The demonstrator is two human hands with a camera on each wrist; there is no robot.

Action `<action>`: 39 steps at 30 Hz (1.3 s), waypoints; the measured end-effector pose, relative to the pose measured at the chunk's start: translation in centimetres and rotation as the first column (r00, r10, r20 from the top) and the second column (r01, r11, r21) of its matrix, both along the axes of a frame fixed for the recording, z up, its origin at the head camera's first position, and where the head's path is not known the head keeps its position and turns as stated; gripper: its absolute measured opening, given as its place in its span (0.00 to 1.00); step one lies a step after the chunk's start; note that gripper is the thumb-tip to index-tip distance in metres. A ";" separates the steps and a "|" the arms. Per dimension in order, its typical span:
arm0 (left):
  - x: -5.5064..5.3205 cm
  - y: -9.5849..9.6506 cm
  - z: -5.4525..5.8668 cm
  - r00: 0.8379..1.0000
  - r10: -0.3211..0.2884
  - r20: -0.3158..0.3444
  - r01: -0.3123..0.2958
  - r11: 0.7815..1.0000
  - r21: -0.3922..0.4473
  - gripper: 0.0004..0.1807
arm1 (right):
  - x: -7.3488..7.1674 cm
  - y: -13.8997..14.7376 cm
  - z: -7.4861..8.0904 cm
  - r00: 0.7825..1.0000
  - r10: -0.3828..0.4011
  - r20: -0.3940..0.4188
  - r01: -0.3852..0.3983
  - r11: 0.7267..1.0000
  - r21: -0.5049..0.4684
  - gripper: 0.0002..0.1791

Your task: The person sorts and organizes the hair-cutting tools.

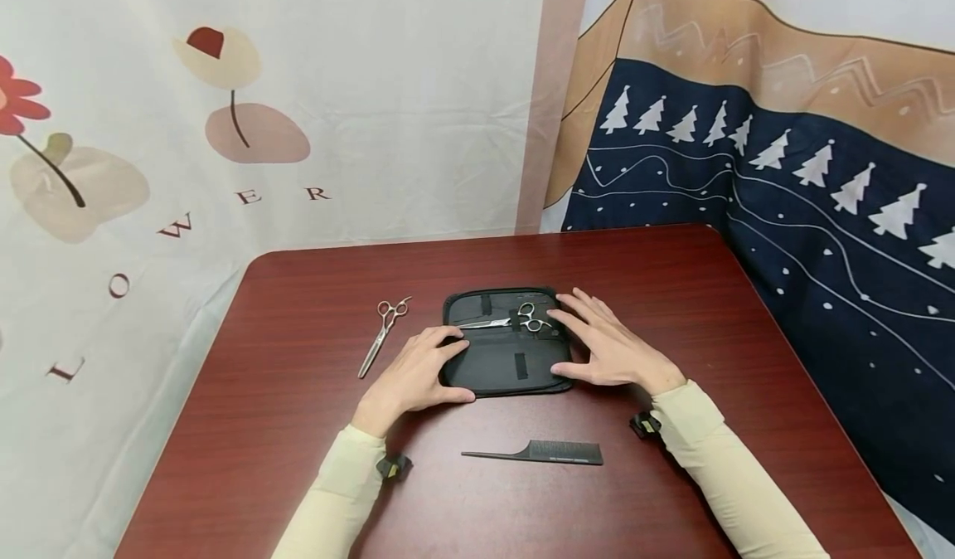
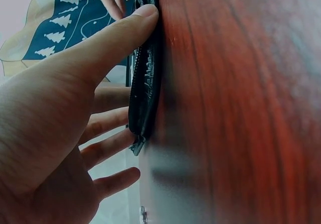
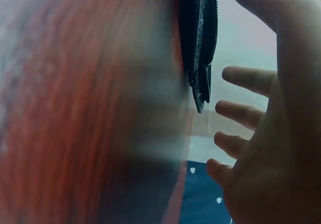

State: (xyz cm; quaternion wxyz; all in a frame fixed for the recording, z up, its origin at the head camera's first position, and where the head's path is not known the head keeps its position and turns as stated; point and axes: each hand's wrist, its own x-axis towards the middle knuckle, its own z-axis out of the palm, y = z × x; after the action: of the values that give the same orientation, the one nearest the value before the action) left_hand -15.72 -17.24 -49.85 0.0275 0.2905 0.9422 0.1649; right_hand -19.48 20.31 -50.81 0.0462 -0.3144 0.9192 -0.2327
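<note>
A black zippered case lies unfolded on the table, with a pair of silver scissors held across its upper half by a small strap. My left hand rests at the case's left edge, fingers spread and relaxed. In the left wrist view its thumb lies along the zipper edge. On the other side, my right hand is at the right edge, its fingers extended and apart. The right wrist view shows those fingers beside the case's corner, gripping nothing.
A second pair of silver scissors lies left of the case. Closer to me is a black tail comb, its thin handle pointing left. The reddish-brown table backs onto a printed curtain.
</note>
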 end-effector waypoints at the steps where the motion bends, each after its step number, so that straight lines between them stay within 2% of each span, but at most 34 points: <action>1: 0.0 0.0 0.0 1.000 0.001 0.001 -0.001 1.000 -0.001 0.47 | 0.0 0.0 0.0 1.000 0.000 0.004 0.000 1.000 0.003 0.50; 12: 0.1 0.0 0.0 1.000 0.005 0.008 -0.005 1.000 -0.006 0.47 | 0.0 0.3 -0.3 1.000 0.026 -0.012 -0.026 0.999 0.041 0.42; 29: 0.1 0.1 -0.2 1.000 0.009 -0.005 -0.009 1.000 0.014 0.47 | 0.2 0.3 0.2 0.998 -0.002 0.059 -0.001 0.999 0.053 0.43; 39: 0.3 0.0 0.5 1.000 0.010 -0.011 -0.010 1.000 0.010 0.46 | 0.0 0.2 0.2 0.998 -0.006 0.064 0.003 0.999 0.049 0.43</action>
State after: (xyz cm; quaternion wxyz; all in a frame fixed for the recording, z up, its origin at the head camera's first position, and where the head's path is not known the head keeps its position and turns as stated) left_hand -15.45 -17.23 -49.30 0.0201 0.2866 0.9430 0.1681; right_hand -19.48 20.52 -50.64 0.0827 -0.3034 0.9234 -0.2200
